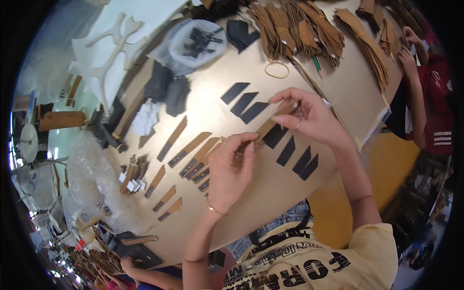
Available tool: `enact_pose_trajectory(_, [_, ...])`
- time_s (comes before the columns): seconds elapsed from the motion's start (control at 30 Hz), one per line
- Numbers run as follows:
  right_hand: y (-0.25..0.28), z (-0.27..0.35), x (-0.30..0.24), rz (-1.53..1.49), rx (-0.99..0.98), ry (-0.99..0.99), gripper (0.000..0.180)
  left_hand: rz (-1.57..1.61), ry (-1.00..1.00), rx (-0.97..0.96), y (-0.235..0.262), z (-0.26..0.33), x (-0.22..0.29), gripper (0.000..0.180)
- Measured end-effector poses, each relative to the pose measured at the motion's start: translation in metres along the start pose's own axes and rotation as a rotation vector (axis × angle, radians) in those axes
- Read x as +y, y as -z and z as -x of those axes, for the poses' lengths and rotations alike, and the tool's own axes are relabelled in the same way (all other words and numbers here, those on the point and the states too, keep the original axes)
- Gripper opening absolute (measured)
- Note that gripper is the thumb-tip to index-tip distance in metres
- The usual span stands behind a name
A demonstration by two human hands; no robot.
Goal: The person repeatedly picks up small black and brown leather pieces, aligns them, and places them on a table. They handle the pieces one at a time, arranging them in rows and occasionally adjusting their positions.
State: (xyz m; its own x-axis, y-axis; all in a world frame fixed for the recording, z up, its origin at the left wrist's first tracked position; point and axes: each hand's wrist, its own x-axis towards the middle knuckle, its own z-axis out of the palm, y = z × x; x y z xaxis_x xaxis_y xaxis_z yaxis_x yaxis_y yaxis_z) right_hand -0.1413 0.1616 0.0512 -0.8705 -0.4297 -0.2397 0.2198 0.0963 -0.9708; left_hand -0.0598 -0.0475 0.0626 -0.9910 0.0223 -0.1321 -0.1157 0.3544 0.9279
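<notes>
Apparently positioning, left hand (229, 165) and right hand (313, 119) pinch a brown strip (265, 127); black pieces (286, 151), four o'clock, call for alignment.

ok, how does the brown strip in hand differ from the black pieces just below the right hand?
Colour: brown strip is brown; black pieces are black.
Pose: strip is held between left hand and right hand; black pieces lie on the table.
Length: strip looks longer than each black piece.
Both are narrow.
</notes>
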Motion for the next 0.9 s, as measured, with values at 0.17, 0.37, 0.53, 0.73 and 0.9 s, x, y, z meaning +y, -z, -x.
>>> enact_pose_trajectory(0.17, [0.02,0.027,0.0,0.018,-0.025,-0.098,0.04,-0.02,-0.052,-0.137,-0.014,0.014,0.003,0.018])
enact_pose_trajectory(0.37, [0.028,0.1,0.013,0.112,0.12,-0.258,0.047,0.071,-0.004,-0.272,-0.057,0.067,0.004,0.022])
enact_pose_trajectory(0.53, [0.021,0.143,0.031,0.097,0.306,-0.284,0.05,0.02,-0.061,-0.198,-0.087,0.096,-0.01,0.03])
enact_pose_trajectory(0.73, [0.009,0.149,0.044,0.226,0.367,-0.133,0.045,-0.066,-0.054,-0.124,-0.092,0.104,-0.011,0.026])
enact_pose_trajectory(0.9, [0.007,0.145,0.044,0.272,0.386,-0.126,0.045,-0.102,-0.011,-0.103,-0.093,0.103,-0.006,0.023])
